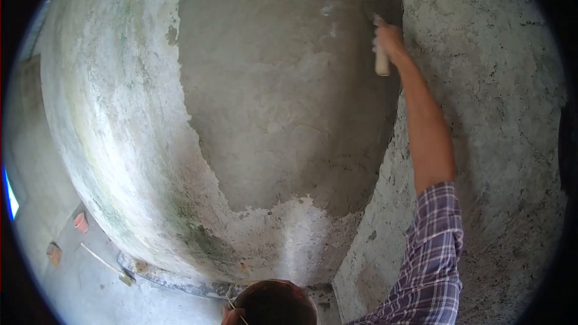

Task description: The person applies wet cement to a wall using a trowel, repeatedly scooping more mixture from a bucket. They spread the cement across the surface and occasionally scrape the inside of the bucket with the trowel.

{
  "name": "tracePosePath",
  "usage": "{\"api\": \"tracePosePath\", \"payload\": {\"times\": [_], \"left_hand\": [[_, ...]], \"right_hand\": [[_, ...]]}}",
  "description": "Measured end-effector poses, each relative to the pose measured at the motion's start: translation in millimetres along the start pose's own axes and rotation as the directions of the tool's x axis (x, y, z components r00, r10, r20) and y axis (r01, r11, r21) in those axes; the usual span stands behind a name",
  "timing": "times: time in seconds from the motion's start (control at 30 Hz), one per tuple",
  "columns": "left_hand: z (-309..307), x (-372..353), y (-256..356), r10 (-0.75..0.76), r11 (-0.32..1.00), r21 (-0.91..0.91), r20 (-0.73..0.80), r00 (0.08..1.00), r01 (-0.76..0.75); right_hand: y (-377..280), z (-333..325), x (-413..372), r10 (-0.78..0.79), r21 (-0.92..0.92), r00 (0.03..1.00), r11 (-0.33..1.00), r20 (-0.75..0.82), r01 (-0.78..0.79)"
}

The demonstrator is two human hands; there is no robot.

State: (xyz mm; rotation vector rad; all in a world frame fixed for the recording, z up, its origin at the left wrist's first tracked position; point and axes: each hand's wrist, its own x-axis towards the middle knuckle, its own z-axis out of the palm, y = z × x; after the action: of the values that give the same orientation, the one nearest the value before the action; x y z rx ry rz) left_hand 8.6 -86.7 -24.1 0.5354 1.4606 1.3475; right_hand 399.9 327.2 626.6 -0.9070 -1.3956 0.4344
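My right hand (390, 41), slightly blurred, is raised to the upper right of a dark, damp mortar patch (271, 102) on the wall. It is closed around the pale handle of a trowel (382, 63). The trowel's blade is hard to make out against the grey mortar, near the wall's inner corner. At the bottom edge, my left hand (232, 315) is partly in view, its fingers closed at the side of a dark round bucket (277, 302). A thin wire-like handle shows beside those fingers. The inside of the bucket is too dark to read.
Old whitish plaster (114, 114) with green stains surrounds the patch on the left. A rough grey wall (500, 144) meets it at the right. On the floor lie a long-handled tool (108, 263), a reddish container (80, 222) and a brick-like block (54, 254).
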Motion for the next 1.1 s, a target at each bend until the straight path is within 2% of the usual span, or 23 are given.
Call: {"api": "tracePosePath", "payload": {"times": [0.03,0.1,0.13,0.17,0.2,0.27,0.3,0.37,0.43,0.47,0.53,0.6,0.67,0.7,0.77,0.8,0.87,0.9,0.97,1.03,1.07,1.1], "left_hand": [[-2.0,2.2,-1.7,-0.002,1.0,0.024,-0.006,1.0,0.002],[7.0,11.2,-4.0,0.0,0.999,0.043,-0.002,1.0,0.0],[5.3,6.0,-6.9,-0.005,0.999,0.036,0.011,1.0,0.005],[5.2,7.2,-4.1,0.006,1.0,0.027,0.026,1.0,-0.007],[8.6,5.8,-0.4,0.01,0.999,0.035,0.029,1.0,-0.011],[14.6,-1.6,3.1,-0.031,1.0,-0.007,-0.021,0.999,0.03],[10.9,-5.4,4.6,-0.035,0.999,-0.008,-0.025,0.999,0.035],[5.7,-5.3,8.8,-0.003,0.994,0.106,0.014,1.0,0.002],[4.8,-7.8,10.3,0.0,0.997,0.075,0.004,1.0,0.0],[4.8,-9.0,10.2,-0.007,0.998,0.055,-0.001,1.0,0.007],[2.8,-1.7,5.3,-0.01,0.999,0.043,-0.019,1.0,0.011],[-0.1,-3.7,-6.9,-0.043,0.998,0.04,-0.033,0.999,0.044],[3.6,3.2,-7.3,0.0,0.999,-0.046,-0.006,1.0,0.0],[3.4,6.2,-4.9,0.008,0.999,-0.051,0.003,1.0,-0.007],[3.8,7.2,-5.1,0.034,0.999,-0.008,0.028,0.999,-0.034],[-0.4,2.2,-8.2,0.023,1.0,-0.005,0.024,0.999,-0.023],[0.5,8.9,-5.9,-0.038,0.999,0.009,0.018,0.999,0.038],[-0.7,8.1,-5.8,-0.041,0.999,0.01,0.015,0.999,0.041],[-1.4,7.1,-4.3,-0.031,0.999,-0.015,0.043,0.999,0.031],[-0.8,13.5,-2.9,-0.018,0.999,0.035,0.033,0.999,0.017],[-2.7,14.3,-4.8,-0.001,0.997,0.082,0.018,1.0,0.0],[-2.2,10.0,1.3,0.014,0.998,0.062,0.066,0.998,-0.018]], "right_hand": [[-8.4,19.3,-15.5,-0.016,-0.115,0.999,0.993,0.038,0.021],[-18.6,57.6,-53.5,-0.043,-0.241,0.967,0.965,0.251,0.106],[-19.5,71.3,-77.2,-0.114,-0.255,0.95,0.948,0.292,0.192],[-29.7,70.5,-93.3,-0.089,-0.307,0.877,0.916,0.472,0.258],[-25.1,67.8,-91.3,-0.089,-0.306,0.882,0.917,0.463,0.254],[-19.2,71.8,-88.1,-0.344,-0.409,0.898,0.803,0.275,0.433],[-30.8,59.8,-89.0,-0.216,-0.286,0.96,0.922,0.176,0.26],[-33.9,34.5,-64.9,-0.163,-0.216,0.986,0.962,0.024,0.164],[-31.1,16.6,-38.4,-0.116,-0.211,0.991,0.972,-0.073,0.098],[-24.8,20.4,-33.5,-0.12,-0.211,0.99,0.972,-0.07,0.103],[-11.3,27.5,-39.5,-0.077,-0.411,0.997,0.908,0.03,0.083],[14.2,39.5,-67.5,-0.062,-0.463,0.996,0.883,0.057,0.082],[14.4,35.4,-90.8,-0.068,-0.522,0.96,0.828,0.272,0.207],[15.9,31.7,-90.1,-0.078,-0.526,0.96,0.823,0.268,0.214],[27.7,22.9,-80.0,-0.29,-0.537,0.938,0.769,0.188,0.346],[24.2,18.2,-81.4,-0.28,-0.538,0.941,0.771,0.193,0.34],[-4.0,10.2,-68.5,-0.097,-0.425,0.995,0.9,0.019,0.096],[-1.7,11.6,-59.8,-0.094,-0.424,0.995,0.901,0.022,0.094],[9.2,15.1,-46.9,0.027,-0.201,1.0,0.979,-0.007,-0.028],[24.8,33.4,-86.3,-0.012,-0.342,0.979,0.936,0.205,0.083],[35.4,46.8,-115.6,0.015,-0.417,0.933,0.897,0.361,0.147],[48.8,54.6,-152.2,0.065,-0.474,0.86,0.854,0.506,0.215]]}}
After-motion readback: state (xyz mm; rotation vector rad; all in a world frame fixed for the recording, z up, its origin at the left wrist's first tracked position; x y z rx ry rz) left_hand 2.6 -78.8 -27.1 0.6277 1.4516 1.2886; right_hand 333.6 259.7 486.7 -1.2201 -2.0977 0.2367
